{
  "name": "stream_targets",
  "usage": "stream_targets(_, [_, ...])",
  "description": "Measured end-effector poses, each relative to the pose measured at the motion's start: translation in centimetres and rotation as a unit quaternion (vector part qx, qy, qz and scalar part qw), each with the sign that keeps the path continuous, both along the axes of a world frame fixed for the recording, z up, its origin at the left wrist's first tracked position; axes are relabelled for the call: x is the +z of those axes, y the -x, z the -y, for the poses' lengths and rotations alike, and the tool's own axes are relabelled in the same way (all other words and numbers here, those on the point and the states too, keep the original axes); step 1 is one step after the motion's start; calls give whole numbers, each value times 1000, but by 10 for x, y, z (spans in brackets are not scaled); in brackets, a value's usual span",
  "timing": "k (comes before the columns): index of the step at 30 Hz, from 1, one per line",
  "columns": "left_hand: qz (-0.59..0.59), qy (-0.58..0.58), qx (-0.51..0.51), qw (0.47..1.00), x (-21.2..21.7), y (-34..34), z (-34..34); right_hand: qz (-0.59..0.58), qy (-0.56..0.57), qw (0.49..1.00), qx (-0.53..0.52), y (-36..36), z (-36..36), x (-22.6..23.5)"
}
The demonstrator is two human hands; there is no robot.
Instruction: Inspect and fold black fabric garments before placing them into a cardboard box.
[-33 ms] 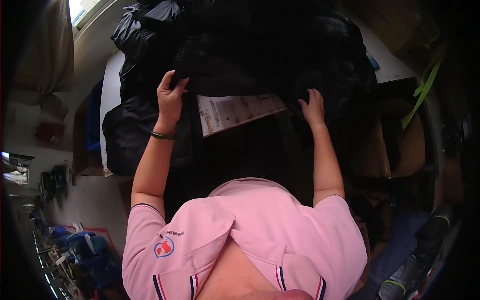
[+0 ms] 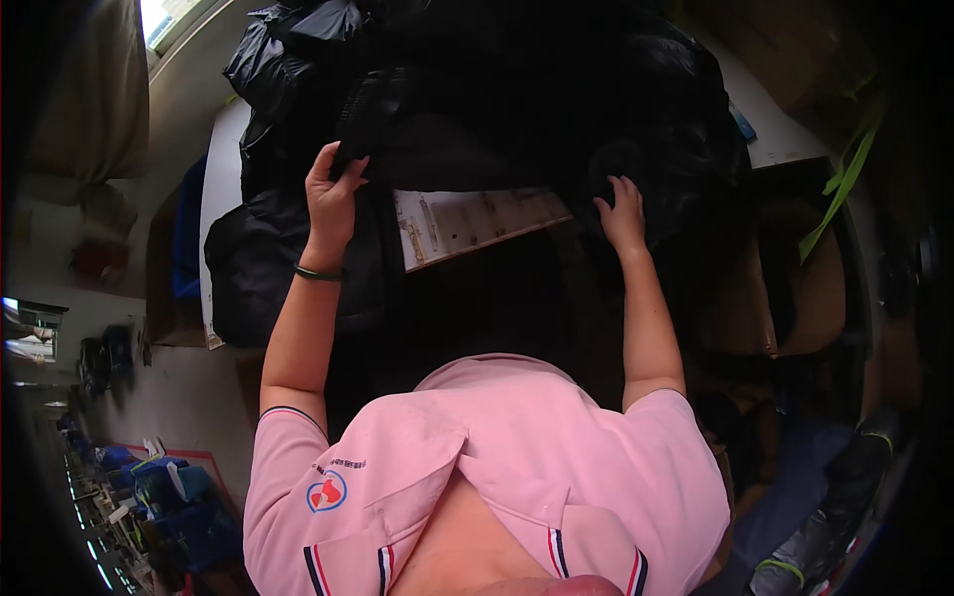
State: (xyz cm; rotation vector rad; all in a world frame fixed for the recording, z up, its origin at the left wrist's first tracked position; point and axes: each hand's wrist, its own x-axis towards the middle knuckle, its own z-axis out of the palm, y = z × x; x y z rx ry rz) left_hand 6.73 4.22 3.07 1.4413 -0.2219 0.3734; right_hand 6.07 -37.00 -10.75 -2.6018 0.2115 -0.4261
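A large heap of black fabric (image 2: 452, 149) lies across the table in front of me. My left hand (image 2: 332, 204) is closed on an edge of this fabric, its thumb and fingers bent around it near a ribbed strip. My right hand (image 2: 623, 219) has its fingers stretched out and apart, lying against the dark material at the heap's right side. Shadow hides the fabric's folds and just how it is shaped. Between the hands, below the fabric's near edge, a worn white tabletop (image 2: 477, 223) shows.
Shiny black plastic bags (image 2: 266, 72) are piled at the far left. More black material (image 2: 288, 268) hangs over the table's left part. A brown cardboard box (image 2: 815, 288) stands at the right, with green strips (image 2: 843, 184) hanging above it. Wrapped dark bundles (image 2: 825, 536) lie at lower right.
My left hand has shifted slightly left, and the fabric at its fingers has moved a little with it. My right hand has not visibly moved.
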Motion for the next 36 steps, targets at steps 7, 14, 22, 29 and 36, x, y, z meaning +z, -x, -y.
stream_targets(7, [33,117,12,993,3,43,-34,-216,-393,882,144,11,-82,82])
stream_targets(14, [93,-82,-104,987,-12,89,-38,-319,-749,546,199,9,-158,75])
stream_targets(22, [40,-321,-83,943,32,99,-40,149,-352,881,278,-23,-174,130])
stream_targets(29, [36,-126,-107,986,65,56,13,255,-56,850,458,41,-220,177])
stream_targets(36, [-141,142,-169,965,32,40,-24,241,-89,882,396,26,-180,184])
